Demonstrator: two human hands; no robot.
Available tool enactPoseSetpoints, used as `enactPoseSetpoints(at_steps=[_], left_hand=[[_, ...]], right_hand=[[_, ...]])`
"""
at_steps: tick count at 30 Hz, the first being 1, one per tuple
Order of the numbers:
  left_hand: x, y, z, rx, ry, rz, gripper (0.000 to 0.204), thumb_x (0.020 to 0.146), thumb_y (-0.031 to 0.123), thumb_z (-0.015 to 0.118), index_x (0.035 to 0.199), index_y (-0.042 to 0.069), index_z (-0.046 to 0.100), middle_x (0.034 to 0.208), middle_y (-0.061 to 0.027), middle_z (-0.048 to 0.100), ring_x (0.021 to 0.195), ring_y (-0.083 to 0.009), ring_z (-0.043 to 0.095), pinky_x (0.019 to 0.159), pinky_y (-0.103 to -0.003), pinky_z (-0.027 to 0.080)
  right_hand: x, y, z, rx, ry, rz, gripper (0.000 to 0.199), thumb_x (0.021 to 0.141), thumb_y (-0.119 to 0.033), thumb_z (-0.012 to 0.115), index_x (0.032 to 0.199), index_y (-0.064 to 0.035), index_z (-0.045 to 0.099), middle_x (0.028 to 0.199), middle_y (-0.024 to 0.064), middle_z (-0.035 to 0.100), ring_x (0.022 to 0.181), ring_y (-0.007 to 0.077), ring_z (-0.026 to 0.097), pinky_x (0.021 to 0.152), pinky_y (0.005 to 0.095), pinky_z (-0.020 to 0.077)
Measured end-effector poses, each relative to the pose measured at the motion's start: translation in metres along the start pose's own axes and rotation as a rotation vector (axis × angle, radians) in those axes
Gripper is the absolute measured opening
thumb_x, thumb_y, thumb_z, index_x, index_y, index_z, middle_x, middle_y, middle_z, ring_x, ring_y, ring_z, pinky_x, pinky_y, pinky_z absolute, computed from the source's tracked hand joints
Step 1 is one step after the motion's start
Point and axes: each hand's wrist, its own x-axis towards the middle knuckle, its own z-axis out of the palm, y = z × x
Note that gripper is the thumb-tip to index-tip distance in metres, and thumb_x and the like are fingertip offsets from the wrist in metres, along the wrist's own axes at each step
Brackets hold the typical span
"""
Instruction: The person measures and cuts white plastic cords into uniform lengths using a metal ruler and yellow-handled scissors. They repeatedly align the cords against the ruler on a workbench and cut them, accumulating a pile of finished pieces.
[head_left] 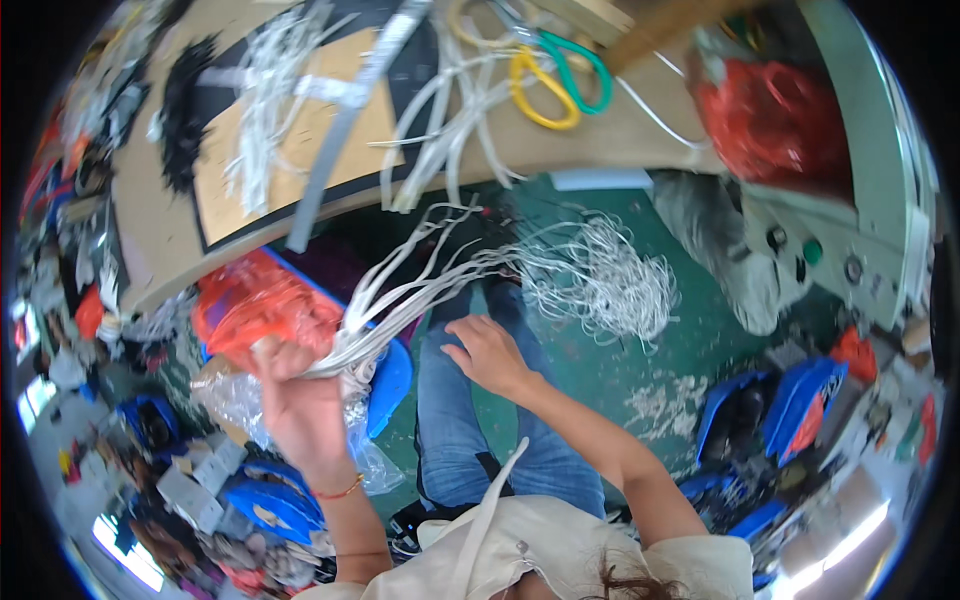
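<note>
A seated person is gripping a bundle of white cords (400, 310) in the left hand (295, 385), the fingers curled tight around one gathered end. From that fist the cords are running up and to the person's right, fanning out across the lap and ending in a loose tangle (600, 280) hanging over the green floor (600, 370). The long axis of the bundle is lying diagonally, low at the fist and higher at the frayed far end.

The right hand (485, 352) is resting on the denim-clad knee (470, 420), fingers relaxed and partly spread, holding nothing. It is sitting just below the middle of the bundle, so it is the nearer hand to the free strands, which are lying up and ahead of its fingertips.

Just beside the left fist an orange plastic bag (255, 300) is bulging, its contents hidden by the film. On the wooden workbench (160, 220) above, more white cords (450, 110) are lying in heaps next to yellow- and green-handled scissors (555, 80). A second red bag (770, 120) is sitting at the bench's right end, contents unclear.
</note>
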Motion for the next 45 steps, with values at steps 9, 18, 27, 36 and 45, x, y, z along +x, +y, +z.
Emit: enactPoseSetpoints(at_steps=[9,18,27,36,45], left_hand=[[-0.016,0.01,0.034,-0.144,-0.155,-0.095,0.01,0.096,0.01,0.033,0.101,0.006,0.041,0.081,-0.0016,0.044,0.082,-0.0145,0.048,0.097,-0.042,0.033],[-0.033,0.025,0.066,-0.199,-0.21,-0.091,0.011,0.095,0.008,0.035,0.105,0.003,0.039,0.085,-0.0041,0.043,0.088,-0.0167,0.049,0.096,-0.043,0.034],[-0.032,0.038,0.075,-0.202,-0.278,-0.153,0.01,0.096,0.009,0.034,0.104,0.005,0.039,0.086,-0.0031,0.042,0.085,-0.0135,0.05,0.099,-0.044,0.034],[-0.022,0.044,0.071,-0.225,-0.277,-0.143,0.01,0.095,0.008,0.034,0.103,0.005,0.039,0.086,-0.0032,0.043,0.085,-0.0137,0.05,0.1,-0.044,0.033],[-0.024,0.04,0.077,-0.136,-0.261,-0.173,0.012,0.09,0.001,0.038,0.099,0.009,0.039,0.082,-0.0004,0.041,0.076,-0.0129,0.048,0.087,-0.041,0.037]], right_hand=[[-0.07,0.077,-0.017,0.148,0.16,0.428,0.017,0.079,-0.014,0.061,0.092,-0.0022,0.061,0.085,0.0156,0.059,0.079,0.0338,0.059,0.069,0.0407,0.0472],[-0.027,0.072,-0.02,0.235,0.67,0.269,0.013,0.075,-0.006,0.064,0.088,-0.0045,0.064,0.081,0.0099,0.057,0.075,0.028,0.054,0.068,0.037,0.0453],[0.008,0.079,-0.014,0.065,0.704,0.111,0.013,0.073,-0.01,0.066,0.085,-0.0088,0.065,0.081,0.0034,0.059,0.077,0.0233,0.051,0.069,0.0342,0.041],[-0.016,0.072,-0.009,0.068,0.617,0.214,0.01,0.075,-0.012,0.065,0.083,-0.008,0.063,0.08,0.0032,0.062,0.082,0.021,0.054,0.073,0.0352,0.0387],[-0.033,0.044,-0.018,0.348,0.499,0.205,0.029,0.075,-0.022,0.066,0.098,-0.004,0.062,0.098,0.0128,0.061,0.097,0.0295,0.054,0.088,0.0373,0.0394]])
